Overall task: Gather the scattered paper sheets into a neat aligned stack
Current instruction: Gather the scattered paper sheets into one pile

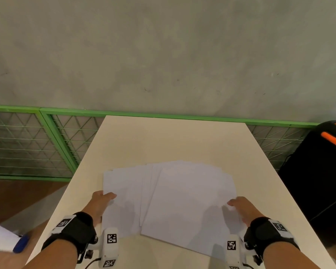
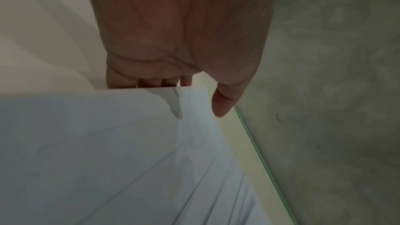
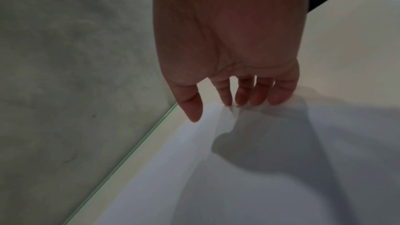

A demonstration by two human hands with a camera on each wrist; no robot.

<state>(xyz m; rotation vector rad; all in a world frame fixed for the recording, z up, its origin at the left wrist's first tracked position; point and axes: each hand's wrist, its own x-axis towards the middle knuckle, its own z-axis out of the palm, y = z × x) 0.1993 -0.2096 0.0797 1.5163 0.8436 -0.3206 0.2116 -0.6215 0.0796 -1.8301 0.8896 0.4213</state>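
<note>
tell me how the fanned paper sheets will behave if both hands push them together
The paper sheets are thin, so they likely slide easily over each other. Edges may buckle where the right hand's fingers press. Likely light, floppy if lifted.

I am reaching both forearms forward, each wrist wearing a black strap with a white camera mount. My left hand (image 1: 100,203) is lying palm down, its fingers tucked out of sight and the thumb (image 2: 225,102) extending forward. My right hand (image 1: 241,207) is hanging with fingers (image 3: 242,95) loosely spread, their tips pointing down.
</note>
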